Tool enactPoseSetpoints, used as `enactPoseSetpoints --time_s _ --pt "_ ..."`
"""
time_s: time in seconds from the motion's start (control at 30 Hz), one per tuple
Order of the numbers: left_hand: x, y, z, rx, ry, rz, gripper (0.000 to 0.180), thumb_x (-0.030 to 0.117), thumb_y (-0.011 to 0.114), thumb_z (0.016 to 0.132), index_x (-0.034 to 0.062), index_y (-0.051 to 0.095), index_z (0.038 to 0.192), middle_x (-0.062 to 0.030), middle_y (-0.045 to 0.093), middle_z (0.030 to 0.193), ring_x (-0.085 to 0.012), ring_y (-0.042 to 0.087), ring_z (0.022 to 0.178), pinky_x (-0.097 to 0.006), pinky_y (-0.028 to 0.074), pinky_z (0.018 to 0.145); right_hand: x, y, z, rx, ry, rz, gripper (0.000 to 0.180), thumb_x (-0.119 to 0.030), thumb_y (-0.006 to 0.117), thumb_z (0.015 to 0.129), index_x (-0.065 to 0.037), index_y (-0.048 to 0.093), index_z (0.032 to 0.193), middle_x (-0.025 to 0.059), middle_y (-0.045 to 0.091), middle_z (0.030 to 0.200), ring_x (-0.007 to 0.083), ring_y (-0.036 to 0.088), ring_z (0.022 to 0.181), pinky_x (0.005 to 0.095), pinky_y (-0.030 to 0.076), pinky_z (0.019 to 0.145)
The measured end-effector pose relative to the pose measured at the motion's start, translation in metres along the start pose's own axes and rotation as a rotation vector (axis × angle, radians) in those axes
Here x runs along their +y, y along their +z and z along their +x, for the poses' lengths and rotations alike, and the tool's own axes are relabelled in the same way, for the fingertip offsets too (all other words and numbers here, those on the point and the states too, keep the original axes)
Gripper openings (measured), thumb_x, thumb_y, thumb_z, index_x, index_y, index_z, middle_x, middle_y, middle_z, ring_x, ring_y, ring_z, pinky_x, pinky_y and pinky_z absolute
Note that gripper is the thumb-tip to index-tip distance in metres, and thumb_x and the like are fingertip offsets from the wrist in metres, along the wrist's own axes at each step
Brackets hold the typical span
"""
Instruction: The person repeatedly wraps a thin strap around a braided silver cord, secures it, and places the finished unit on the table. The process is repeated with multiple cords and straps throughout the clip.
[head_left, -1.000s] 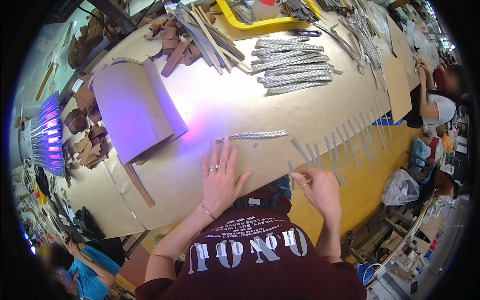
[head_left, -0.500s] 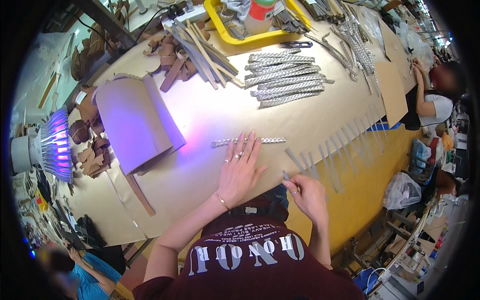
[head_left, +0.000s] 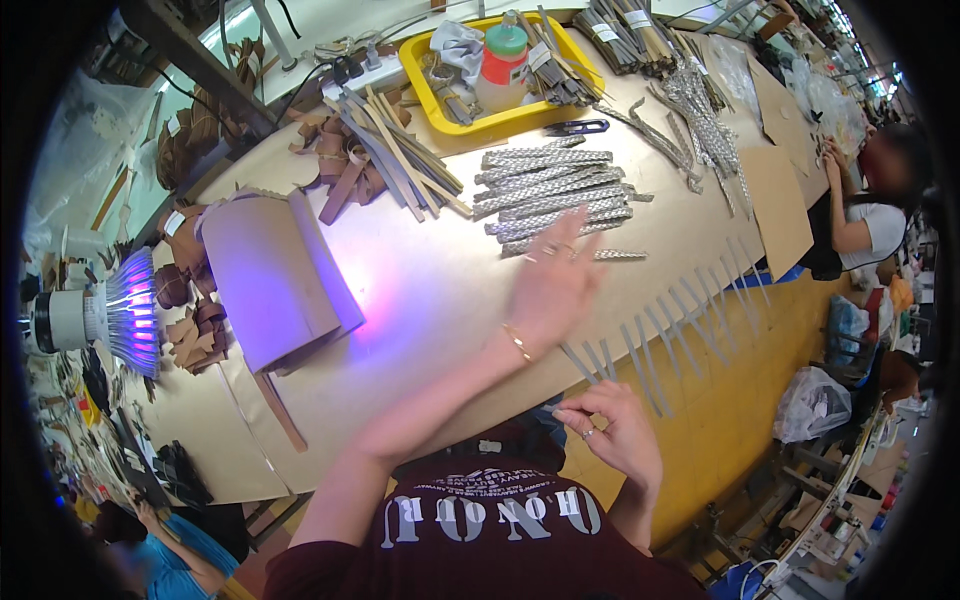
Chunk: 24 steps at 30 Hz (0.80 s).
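Note:
My left hand [head_left: 555, 285], blurred, reaches to the near edge of a stack of silvery braided strips [head_left: 560, 185]. Its fingers are stretched out and apart, lying over one more braided strip [head_left: 622, 256], whose right end shows beyond them. At the table's front edge my right hand [head_left: 615, 425] is closed in a pinch, with the tip of a thin grey strip [head_left: 557, 408] showing at its fingertips. Just beyond this hand, several thin grey strips [head_left: 650, 370] lie in a row along the edge, partly overhanging it.
A lamp [head_left: 130, 312] lights a curved brown sheet [head_left: 270, 290] at left. Brown scraps and flat sticks [head_left: 405, 150] lie behind it. A yellow tray [head_left: 440, 120] holds a green-topped bottle [head_left: 503, 65]; small black snips [head_left: 578, 127] lie before it. Another person [head_left: 870, 215] sits at right.
My left hand has moved away from me and to the right, and the braided strip beneath it has shifted to the stack. My right hand has drawn slightly nearer to me.

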<state>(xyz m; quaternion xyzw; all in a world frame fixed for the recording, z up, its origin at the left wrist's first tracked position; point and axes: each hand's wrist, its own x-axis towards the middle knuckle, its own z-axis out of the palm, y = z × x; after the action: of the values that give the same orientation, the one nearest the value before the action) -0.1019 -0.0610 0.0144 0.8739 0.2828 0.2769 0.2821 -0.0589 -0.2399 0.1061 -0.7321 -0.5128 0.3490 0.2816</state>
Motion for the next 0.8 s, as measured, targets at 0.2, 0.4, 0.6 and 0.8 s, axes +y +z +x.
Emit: enactPoseSetpoints --time_s 0.2,0.4,0.6,0.8 --pt "-0.068 -0.045 0.027 0.078 -0.047 0.179 0.021 0.022 0.071 0.086 0.0068 0.073 0.100 -0.0116 0.063 0.110 -0.0304 0.056 0.111 -0.045 0.038 0.102 0.000 -0.001 0.009 0.034 -0.150 -0.163 0.020 -0.025 0.069 0.091 -0.006 0.072 0.094 0.0092 0.066 0.092 0.0275 0.060 0.088 0.0380 0.043 0.087" --pt "-0.066 -0.043 0.032 0.069 0.003 0.202 0.011 0.019 0.073 0.085 0.0085 0.075 0.088 -0.0042 0.065 0.101 -0.0256 0.059 0.105 -0.043 0.038 0.096 -0.004 -0.011 0.015 -0.143 -0.030 0.001 0.017 -0.021 0.065 0.094 -0.005 0.068 0.096 0.0110 0.065 0.088 0.0338 0.061 0.086 0.0410 0.046 0.082" --pt "-0.053 -0.081 0.004 0.193 -0.215 -0.268 0.014 0.013 0.071 0.088 0.0047 0.075 0.099 -0.0069 0.070 0.080 -0.0214 0.064 0.073 -0.032 0.046 0.071 -0.011 -0.009 0.015 0.016 0.009 0.056 0.010 -0.010 0.068 0.091 0.000 0.068 0.093 0.0119 0.061 0.078 0.0283 0.058 0.070 0.0357 0.045 0.065" --pt "-0.052 -0.128 -0.112 0.007 -0.678 -0.211 0.022 0.012 0.071 0.088 0.0037 0.073 0.108 -0.0098 0.072 0.092 -0.0212 0.064 0.079 -0.034 0.048 0.076 -0.023 0.005 0.035 0.006 0.064 -0.043 0.012 -0.016 0.069 0.091 -0.004 0.070 0.091 0.0128 0.062 0.080 0.0320 0.060 0.071 0.0387 0.046 0.064"
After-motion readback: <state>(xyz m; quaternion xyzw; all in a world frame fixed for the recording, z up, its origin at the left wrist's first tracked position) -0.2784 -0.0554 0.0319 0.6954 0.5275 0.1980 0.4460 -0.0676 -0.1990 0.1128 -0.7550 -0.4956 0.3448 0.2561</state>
